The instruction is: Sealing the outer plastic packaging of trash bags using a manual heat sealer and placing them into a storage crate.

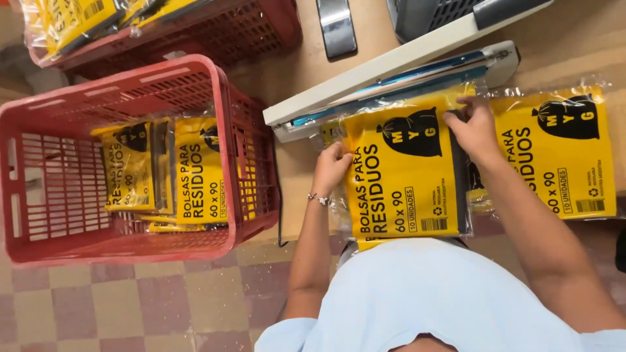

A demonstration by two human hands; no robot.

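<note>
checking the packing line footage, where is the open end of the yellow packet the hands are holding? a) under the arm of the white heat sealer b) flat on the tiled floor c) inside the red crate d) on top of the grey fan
a: the left hand and right hand hold the yellow packet with its top edge tucked under the raised arm of the white heat sealer on the table.

A flat yellow packet [404, 176] in clear wrap, with black print and a black bag picture, lies just below the sealer bar [391, 72]. A like packet [561, 153] lies right of it. Two more packets [166, 173] lie in the red crate [39, 195], left of the bar
</note>
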